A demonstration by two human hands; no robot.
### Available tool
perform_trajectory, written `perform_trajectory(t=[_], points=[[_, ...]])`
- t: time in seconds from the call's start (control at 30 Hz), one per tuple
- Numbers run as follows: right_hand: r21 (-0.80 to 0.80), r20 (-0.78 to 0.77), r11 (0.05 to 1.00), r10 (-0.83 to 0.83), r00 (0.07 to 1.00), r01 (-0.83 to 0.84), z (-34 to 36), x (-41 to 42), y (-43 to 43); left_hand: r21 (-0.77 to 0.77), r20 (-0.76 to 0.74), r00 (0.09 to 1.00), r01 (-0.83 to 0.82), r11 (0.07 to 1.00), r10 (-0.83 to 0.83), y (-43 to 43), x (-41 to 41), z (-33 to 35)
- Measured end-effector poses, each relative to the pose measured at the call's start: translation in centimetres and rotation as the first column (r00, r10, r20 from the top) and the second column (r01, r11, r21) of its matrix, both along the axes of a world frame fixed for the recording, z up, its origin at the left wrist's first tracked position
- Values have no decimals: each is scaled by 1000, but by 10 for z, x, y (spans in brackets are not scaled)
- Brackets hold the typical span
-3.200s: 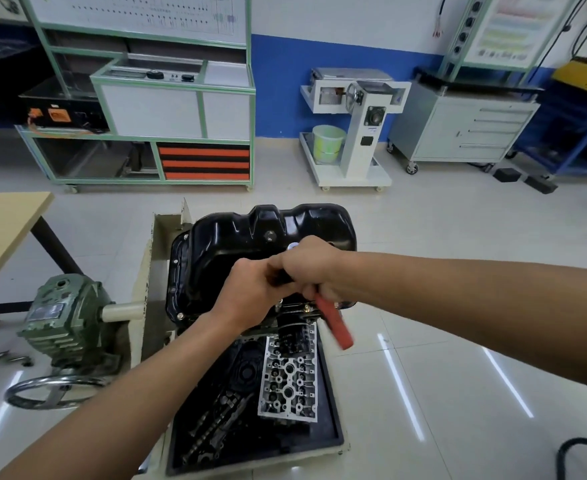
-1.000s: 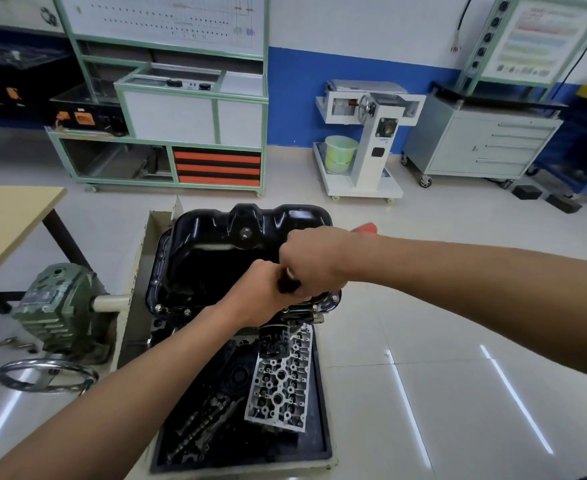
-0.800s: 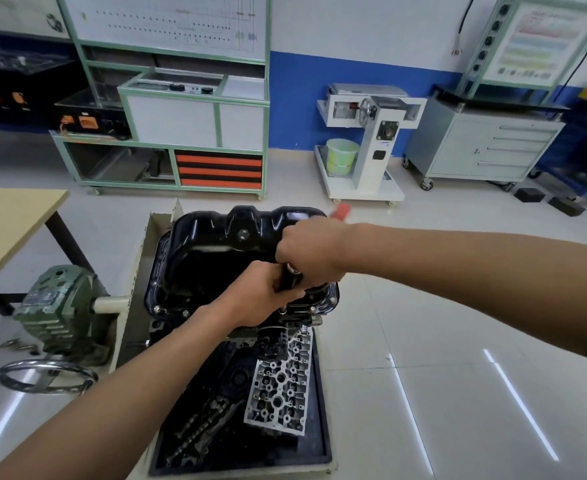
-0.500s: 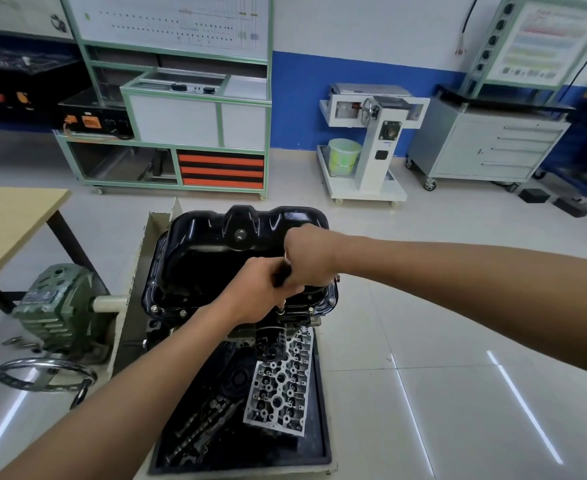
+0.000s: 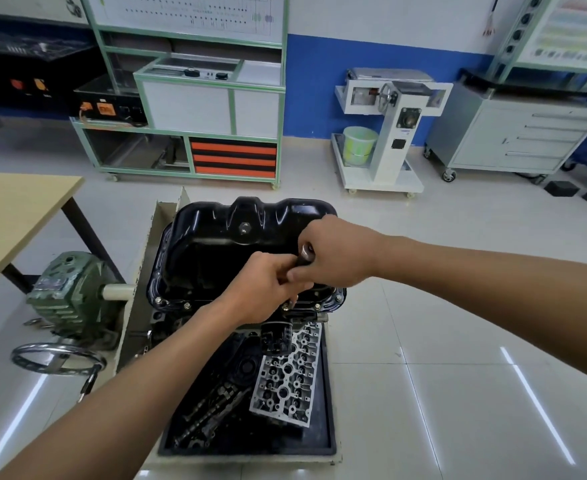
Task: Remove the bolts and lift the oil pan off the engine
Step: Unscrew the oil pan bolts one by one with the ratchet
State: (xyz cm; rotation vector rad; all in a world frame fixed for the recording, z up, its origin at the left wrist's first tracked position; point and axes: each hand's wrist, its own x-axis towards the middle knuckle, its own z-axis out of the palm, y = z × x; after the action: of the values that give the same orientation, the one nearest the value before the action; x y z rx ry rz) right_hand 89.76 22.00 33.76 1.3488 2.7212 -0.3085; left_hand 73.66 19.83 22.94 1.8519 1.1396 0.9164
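The glossy black oil pan sits upside-down on the engine, which is mounted on a stand. Bolts show along its near flange. My right hand grips the ratchet wrench; only its silver head shows, the red handle is hidden under the hand. My left hand is curled around the wrench's shaft just below the head, over the pan's near right flange. The bolt under the tool is hidden by my hands.
A black tray below the engine holds a cylinder head, camshafts and an oil filter. The stand's green gearbox and handwheel are at left. A wooden table stands further left. Cabinets line the wall.
My right hand swung the wrench's red handle from the near side round to the far side of the pan. It is now hidden behind the hand. My left hand stayed on the shaft.
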Motion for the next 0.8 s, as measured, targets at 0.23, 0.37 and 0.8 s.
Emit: perform_trajectory(t=[0.23, 0.37, 0.8], points=[[35, 16, 993, -110, 994, 110, 10, 4, 0, -61, 157, 988, 17, 998, -8, 8, 22, -1], [-6, 20, 989, -149, 989, 149, -1, 14, -2, -38, 113, 993, 16, 999, -12, 7, 32, -12], [-770, -249, 448, -867, 432, 454, -16, 11, -6, 100, 62, 995, -85, 991, 79, 11, 50, -17]])
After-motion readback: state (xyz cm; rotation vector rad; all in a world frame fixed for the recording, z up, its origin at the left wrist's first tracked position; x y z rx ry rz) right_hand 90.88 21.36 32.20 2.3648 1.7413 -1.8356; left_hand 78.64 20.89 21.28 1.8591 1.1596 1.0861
